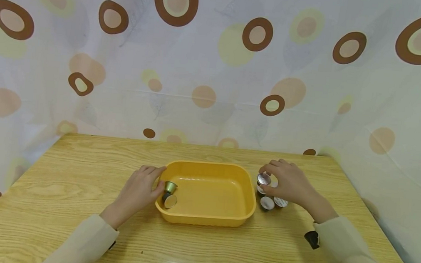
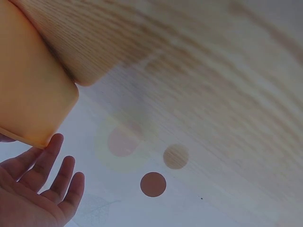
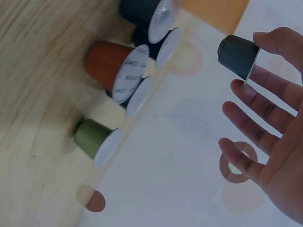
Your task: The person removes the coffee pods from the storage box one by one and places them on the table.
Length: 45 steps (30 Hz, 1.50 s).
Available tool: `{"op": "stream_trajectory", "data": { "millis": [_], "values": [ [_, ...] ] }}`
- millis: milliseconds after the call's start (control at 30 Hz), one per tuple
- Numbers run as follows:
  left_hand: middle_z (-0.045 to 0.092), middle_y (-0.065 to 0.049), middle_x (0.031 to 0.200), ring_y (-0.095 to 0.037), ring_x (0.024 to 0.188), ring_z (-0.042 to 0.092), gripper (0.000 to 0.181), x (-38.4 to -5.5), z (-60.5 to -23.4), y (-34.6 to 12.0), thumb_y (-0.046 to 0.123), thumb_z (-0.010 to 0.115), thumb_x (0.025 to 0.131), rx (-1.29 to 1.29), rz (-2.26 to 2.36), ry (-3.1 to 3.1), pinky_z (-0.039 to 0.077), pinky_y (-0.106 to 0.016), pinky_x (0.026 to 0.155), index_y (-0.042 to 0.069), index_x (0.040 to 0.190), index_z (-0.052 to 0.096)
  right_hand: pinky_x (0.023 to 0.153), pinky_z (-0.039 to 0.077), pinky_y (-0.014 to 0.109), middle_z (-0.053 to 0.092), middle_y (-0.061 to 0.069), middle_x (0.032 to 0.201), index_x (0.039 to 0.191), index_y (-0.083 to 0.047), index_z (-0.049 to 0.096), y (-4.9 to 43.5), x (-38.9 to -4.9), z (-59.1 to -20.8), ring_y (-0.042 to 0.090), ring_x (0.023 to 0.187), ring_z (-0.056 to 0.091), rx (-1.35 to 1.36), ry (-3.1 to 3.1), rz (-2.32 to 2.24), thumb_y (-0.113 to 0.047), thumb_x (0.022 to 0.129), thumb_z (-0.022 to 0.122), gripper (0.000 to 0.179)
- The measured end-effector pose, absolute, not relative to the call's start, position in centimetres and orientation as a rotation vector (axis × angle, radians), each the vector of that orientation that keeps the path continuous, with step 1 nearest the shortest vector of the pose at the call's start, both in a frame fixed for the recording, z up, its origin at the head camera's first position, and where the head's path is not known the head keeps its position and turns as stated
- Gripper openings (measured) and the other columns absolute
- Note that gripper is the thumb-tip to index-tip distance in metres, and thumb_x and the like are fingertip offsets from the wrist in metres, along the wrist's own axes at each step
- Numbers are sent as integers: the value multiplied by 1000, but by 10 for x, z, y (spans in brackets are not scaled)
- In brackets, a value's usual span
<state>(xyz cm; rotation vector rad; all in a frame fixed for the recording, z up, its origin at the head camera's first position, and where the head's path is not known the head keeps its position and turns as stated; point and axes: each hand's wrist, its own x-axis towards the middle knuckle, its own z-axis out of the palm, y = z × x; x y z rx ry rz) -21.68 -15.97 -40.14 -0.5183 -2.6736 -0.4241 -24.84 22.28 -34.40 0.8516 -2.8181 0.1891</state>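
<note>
Right hand point(image 1: 285, 180) pinches dark capsule point(image 3: 236, 56), other capsules point(image 1: 267, 203) close by; left hand point(image 1: 138, 190) grips yellow tray point(image 1: 202, 221) at left end.

soft light brightens the head view, glare spots the table point(image 1: 200, 247), and both wrist views look dimmer.

Tray point(image 1: 204, 220) open above, walled; capsules point(image 1: 267, 203) alongside (right)

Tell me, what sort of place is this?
Probably an indoor tabletop workspace, though I can't tell the kind of room: a wood-grain table stands before a circle-patterned covering, with a yellow tub and small capsules on it.
</note>
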Motion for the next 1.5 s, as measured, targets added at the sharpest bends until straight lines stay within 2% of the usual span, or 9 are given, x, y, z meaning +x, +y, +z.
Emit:
{"op": "stream_trajectory", "data": {
  "millis": [433, 633, 967, 1500],
  "values": [
    [66, -8, 108, -26, 103, 56, 40, -218, -402, -160, 22, 56, 86, -522, -422, -2674, 48, -42, 84, 6, 123, 58, 65, 43, 38, 61, -2, 90, 97, -15, 66, 249, -243, -356, 19, 81, 53, 794, -2824, 166, -29, 74, 70, 27],
    [66, -8, 107, -26, 103, 57, 40, -218, -402, -160, 21, 57, 85, -523, -426, -2671, 48, -42, 85, 6, 122, 58, 64, 44, 42, 62, 0, 92, 97, -15, 66, 261, -239, -358, 21, 81, 54, 781, -2834, 177, -29, 74, 71, 27],
    [66, -8, 108, -27, 103, 57, 40, -217, -402, -159, 20, 57, 85, -528, -439, -2671, 48, -43, 85, 6, 122, 58, 61, 42, 37, 59, -4, 84, 96, -15, 65, 279, -234, -364, 19, 79, 55, 731, -2853, 182, -26, 72, 72, 27],
    [66, -8, 108, -27, 103, 57, 40, -217, -402, -160, 20, 57, 85, -537, -453, -2666, 48, -42, 86, 6, 122, 58, 60, 43, 41, 58, -4, 85, 98, -12, 65, 295, -227, -370, 22, 80, 55, 701, -2849, 178, -25, 69, 75, 33]
  ]
}}
